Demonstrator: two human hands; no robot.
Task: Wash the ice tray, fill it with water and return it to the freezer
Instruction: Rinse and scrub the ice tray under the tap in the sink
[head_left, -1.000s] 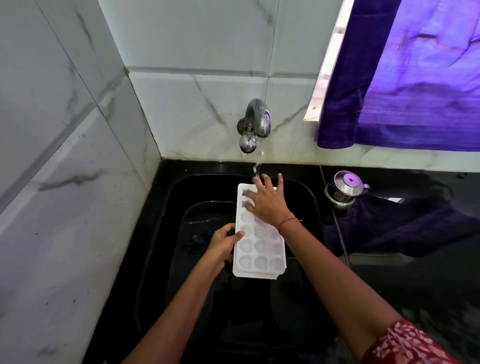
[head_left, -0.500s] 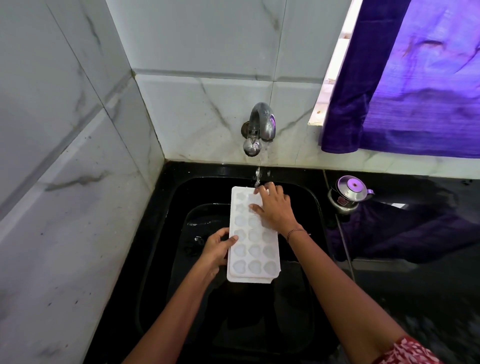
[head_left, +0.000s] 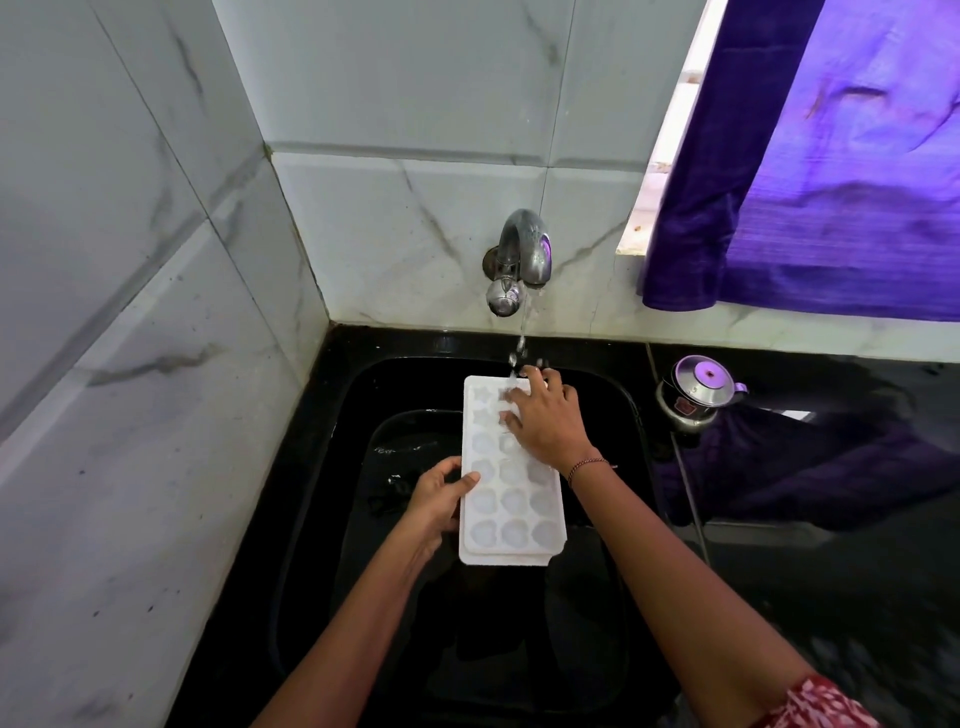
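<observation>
Evidently mid-wash: left hand (head_left: 439, 501) grips the white plastic ice tray (head_left: 511, 514), right hand (head_left: 545, 421) presses it open-fingered under the steel tap (head_left: 522, 254); filling, freezing remain.

The white rectangular plastic ice tray (head_left: 511, 514) looks smooth, wet and faintly translucent with a dull sheen. The curved chrome metal tap (head_left: 525, 249) is mirror-bright, and the small round steel pot with a lid (head_left: 698, 395) has the same polished shine. The black sink basin (head_left: 332, 467) and the black stone-like countertop (head_left: 831, 597) are glossy and reflective, the white veined wall tiles (head_left: 389, 234) are smooth with a soft gloss, and both the purple curtain (head_left: 831, 182), finely ribbed, and the red patterned sleeve (head_left: 821, 704) are matt cloth.
</observation>
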